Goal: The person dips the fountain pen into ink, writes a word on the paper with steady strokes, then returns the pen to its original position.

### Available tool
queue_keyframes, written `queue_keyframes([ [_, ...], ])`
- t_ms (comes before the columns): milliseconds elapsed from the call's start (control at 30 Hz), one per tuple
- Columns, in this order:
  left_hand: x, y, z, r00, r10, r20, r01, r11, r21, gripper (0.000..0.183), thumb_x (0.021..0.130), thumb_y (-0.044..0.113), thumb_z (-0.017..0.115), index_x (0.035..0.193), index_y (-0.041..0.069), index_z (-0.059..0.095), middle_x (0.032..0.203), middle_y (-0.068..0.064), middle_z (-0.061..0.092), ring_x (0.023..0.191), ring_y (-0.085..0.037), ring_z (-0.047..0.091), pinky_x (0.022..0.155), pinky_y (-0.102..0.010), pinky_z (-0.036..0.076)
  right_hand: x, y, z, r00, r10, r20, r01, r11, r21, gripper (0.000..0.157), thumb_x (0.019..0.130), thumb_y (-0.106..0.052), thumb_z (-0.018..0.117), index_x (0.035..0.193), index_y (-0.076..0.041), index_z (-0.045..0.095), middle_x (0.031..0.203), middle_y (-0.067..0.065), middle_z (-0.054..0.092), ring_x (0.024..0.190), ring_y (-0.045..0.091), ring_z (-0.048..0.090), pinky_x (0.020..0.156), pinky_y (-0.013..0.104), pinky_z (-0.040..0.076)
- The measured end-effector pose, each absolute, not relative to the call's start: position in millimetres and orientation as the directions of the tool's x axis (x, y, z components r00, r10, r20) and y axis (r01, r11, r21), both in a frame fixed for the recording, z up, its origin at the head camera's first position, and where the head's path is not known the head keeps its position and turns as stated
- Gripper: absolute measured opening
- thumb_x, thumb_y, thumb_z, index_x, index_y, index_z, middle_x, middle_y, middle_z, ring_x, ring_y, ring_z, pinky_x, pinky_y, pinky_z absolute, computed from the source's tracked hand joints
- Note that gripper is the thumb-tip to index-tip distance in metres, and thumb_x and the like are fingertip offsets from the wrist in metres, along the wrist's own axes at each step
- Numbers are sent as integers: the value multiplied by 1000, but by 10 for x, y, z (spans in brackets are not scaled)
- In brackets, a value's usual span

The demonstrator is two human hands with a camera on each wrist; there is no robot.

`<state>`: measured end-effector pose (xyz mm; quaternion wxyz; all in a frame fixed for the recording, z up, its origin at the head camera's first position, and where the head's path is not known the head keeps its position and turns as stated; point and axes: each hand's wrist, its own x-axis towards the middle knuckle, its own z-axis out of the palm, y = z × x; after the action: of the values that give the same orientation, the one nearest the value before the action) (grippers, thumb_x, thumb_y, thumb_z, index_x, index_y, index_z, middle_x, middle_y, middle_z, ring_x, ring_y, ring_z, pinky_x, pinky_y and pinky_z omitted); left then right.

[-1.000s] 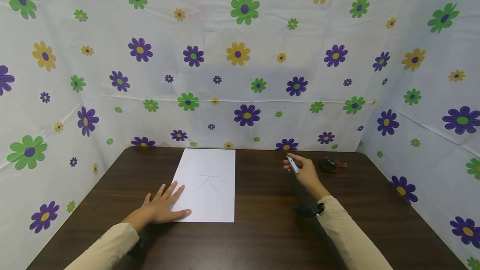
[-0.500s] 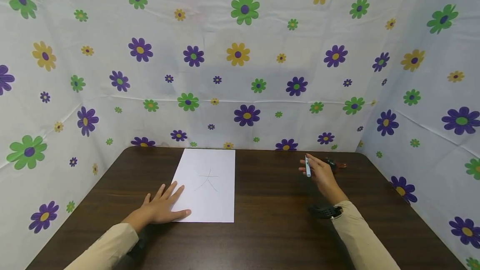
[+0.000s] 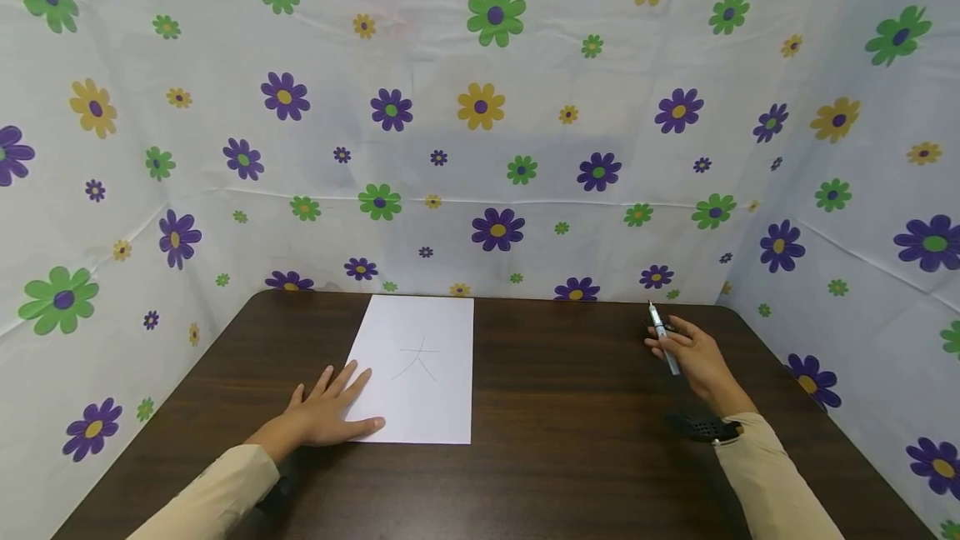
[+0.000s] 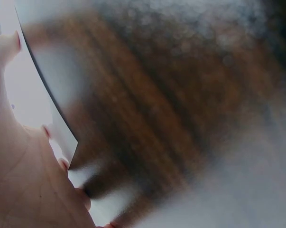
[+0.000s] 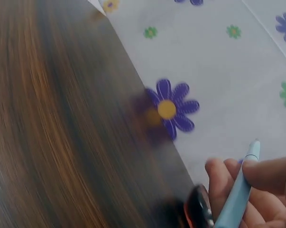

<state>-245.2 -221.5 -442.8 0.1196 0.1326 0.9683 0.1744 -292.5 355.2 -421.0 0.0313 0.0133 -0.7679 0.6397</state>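
Observation:
A white sheet of paper (image 3: pixel 442 407) lies on the dark wooden table, with thin pen strokes forming a character like 大 on it. Fingers spread, my left hand (image 3: pixel 322 419) rests across the sheet's left edge; the left wrist view shows its palm (image 4: pixel 26 180) beside a paper corner. At the right, my right hand (image 3: pixel 697 357) holds a light blue pen (image 3: pixel 664 340) between thumb and fingers, its tip pointing up and away. Behind that hand is a shiny dark object with a red edge (image 5: pixel 198 206), mostly hidden by the hand in the head view.
A white cloth with purple, green and yellow flowers (image 3: pixel 487 148) hangs around the back and sides of the table (image 3: pixel 555 407). Its back edge meets the cloth. A dark watch (image 3: pixel 705 429) is on the right wrist.
My right hand has moved to the right with the pen, and now covers most of the dark object that showed before. The left hand and the paper have stayed in place.

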Motion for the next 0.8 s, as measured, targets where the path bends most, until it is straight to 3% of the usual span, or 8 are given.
queue_keyframes([
  [67, -2426, -2198, -4373, -935, 304, -185, 218, 900, 377, 95, 82, 70, 53, 153, 14, 23, 159, -19, 9, 140, -54, 2, 96, -80, -7, -2919, 3637, -4206, -996, 70, 57, -40, 233, -972, 60, 100, -7, 48, 146, 14, 15, 111, 4, 64, 91, 2, 67, 85, 24, 53],
  [133, -2407, -2185, -4335, -935, 301, -189, 217, 904, 369, 94, 83, 68, 54, 153, 13, 23, 159, -20, 9, 140, -55, 3, 96, -80, -6, -2913, 3706, -4208, -989, 135, 54, -12, 290, -957, 53, 100, -8, 48, 142, 17, 27, 105, 2, 67, 88, 1, 66, 84, 25, 54],
  [233, -2386, -2167, -4286, -936, 297, -188, 217, 909, 355, 93, 84, 67, 54, 152, 11, 24, 159, -20, 10, 140, -55, 4, 96, -80, -3, -2903, 3773, -4229, -961, 274, 46, 71, 401, -913, 46, 99, -10, 50, 136, 15, 40, 102, 8, 68, 80, -1, 64, 75, 27, 55],
  [367, -2375, -2152, -4269, -937, 295, -190, 218, 914, 341, 92, 84, 66, 55, 152, 12, 24, 159, -20, 10, 140, -55, 5, 97, -80, -1, -2902, 3836, -4264, -877, 477, 66, 212, 505, -837, 42, 96, -15, 55, 131, 8, 53, 103, 21, 68, 79, 9, 61, 65, 27, 43],
  [533, -2379, -2150, -4284, -936, 295, -190, 220, 915, 338, 93, 84, 67, 54, 153, 13, 23, 159, -19, 10, 140, -54, 6, 98, -80, -1, -2923, 3904, -4317, -795, 599, 97, 288, 513, -808, 40, 93, -17, 59, 125, 8, 58, 119, 30, 59, 98, 37, 55, 64, 33, 41],
  [733, -2380, -2145, -4283, -936, 290, -198, 212, 916, 340, 93, 84, 67, 54, 153, 14, 23, 159, -18, 9, 141, -53, 5, 98, -79, -2, -2946, 3935, -4385, -765, 638, 82, 321, 488, -811, 40, 93, -17, 60, 123, 9, 59, 124, 32, 54, 107, 40, 47, 69, 35, 39],
  [800, -2382, -2148, -4292, -937, 289, -196, 212, 917, 339, 93, 84, 67, 55, 153, 14, 23, 159, -18, 9, 141, -53, 5, 98, -79, -1, -2956, 3934, -4406, -766, 638, 81, 319, 486, -814, 40, 93, -17, 60, 123, 9, 59, 125, 33, 53, 113, 43, 44, 77, 41, 40],
])
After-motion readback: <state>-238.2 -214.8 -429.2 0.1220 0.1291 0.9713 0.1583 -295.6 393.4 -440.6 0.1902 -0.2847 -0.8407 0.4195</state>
